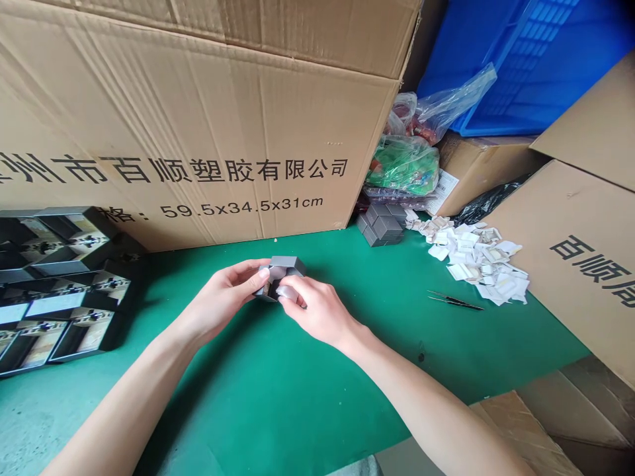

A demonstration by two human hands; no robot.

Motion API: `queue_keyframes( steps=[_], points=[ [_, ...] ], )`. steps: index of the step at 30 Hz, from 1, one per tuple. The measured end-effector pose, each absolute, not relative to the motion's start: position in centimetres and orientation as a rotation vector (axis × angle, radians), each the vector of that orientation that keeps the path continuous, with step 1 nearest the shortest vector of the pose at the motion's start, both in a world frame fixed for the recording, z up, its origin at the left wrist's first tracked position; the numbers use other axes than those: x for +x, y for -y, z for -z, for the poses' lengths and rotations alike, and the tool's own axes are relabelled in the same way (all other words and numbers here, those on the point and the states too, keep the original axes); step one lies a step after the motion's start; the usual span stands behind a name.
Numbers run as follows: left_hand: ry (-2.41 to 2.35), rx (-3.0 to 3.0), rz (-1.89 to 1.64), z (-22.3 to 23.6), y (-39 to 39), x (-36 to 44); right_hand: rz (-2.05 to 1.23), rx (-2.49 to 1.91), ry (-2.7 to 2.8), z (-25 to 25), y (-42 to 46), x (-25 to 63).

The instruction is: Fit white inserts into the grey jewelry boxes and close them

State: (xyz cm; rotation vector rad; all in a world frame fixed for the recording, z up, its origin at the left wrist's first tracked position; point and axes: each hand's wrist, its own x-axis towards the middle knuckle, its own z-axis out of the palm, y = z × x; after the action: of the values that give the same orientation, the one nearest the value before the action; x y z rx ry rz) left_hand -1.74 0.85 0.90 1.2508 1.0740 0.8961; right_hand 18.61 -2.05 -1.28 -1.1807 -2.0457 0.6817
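Left hand (235, 287): fingers clamped on the small gray box (288, 264), which is held above the green desk (278, 403), nearer the far edge than the near one. Right hand (320, 307): fingertips bent in at the box's open side; whether they grip anything cannot be told. Large carton (208, 119), along the far edge: reads "州市百顺塑胶有限公司" and "59.5x34.5x31cm"; leading character cut off. Second carton (546, 218), right edge: "百顺", following character cut off. Smaller carton (489, 165) behind: label (444, 190) illegible. Tweezers (455, 300) lie toward the right edge, near white pieces (466, 248).
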Motion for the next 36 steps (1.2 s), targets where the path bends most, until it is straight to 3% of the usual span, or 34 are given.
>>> queue_keyframes(
  steps=[14, 27, 36],
  points=[
    [-1.35, 1.487, -0.869, 0.2, -0.2, 0.1, -0.479, -1.212, 2.175, 1.3, 2.6, 18.1],
    [-1.109, 1.459, -0.761, -1.0, 0.3, -0.1, -0.717, -1.361, 2.003, 1.1, 2.6, 18.3],
    [-1.064, 2.039, -0.694, 0.6, -0.7, -1.4, -0.786, -1.361, 1.949, 1.3, 2.3, 18.7]
  ],
)
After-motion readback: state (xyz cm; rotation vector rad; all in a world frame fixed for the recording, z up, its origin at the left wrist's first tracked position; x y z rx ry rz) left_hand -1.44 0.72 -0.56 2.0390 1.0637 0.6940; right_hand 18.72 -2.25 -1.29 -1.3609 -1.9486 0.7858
